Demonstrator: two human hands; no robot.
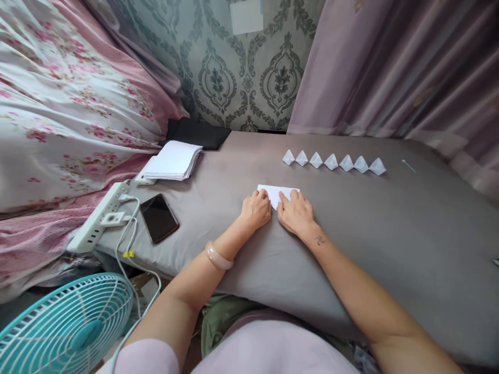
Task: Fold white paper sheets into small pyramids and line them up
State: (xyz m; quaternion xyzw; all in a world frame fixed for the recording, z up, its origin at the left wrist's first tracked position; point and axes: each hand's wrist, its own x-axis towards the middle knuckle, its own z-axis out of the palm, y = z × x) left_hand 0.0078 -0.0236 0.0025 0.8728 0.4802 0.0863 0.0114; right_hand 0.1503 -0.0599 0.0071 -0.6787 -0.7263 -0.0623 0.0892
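Note:
A folded sheet of white paper [274,194] lies flat on the grey cloth in front of me, its upper edge straight and its lower part narrowing between my hands. My left hand [256,209] is closed over the paper's left side, fingers curled and pressed down. On the right side, my right hand [295,210] holds the paper against the surface, with its thumb and fingertips on it. My hands cover part of the paper's outline. Beyond them, several small folded paper shapes [331,162] with pointed tops stand in a row.
A stack of white paper [173,160] lies at the back left beside a black flat item [202,134]. Nearer are a smartphone [159,218], a power strip [99,218] with cables and a turquoise fan [78,327]. A thin stick [409,166] lies at the right.

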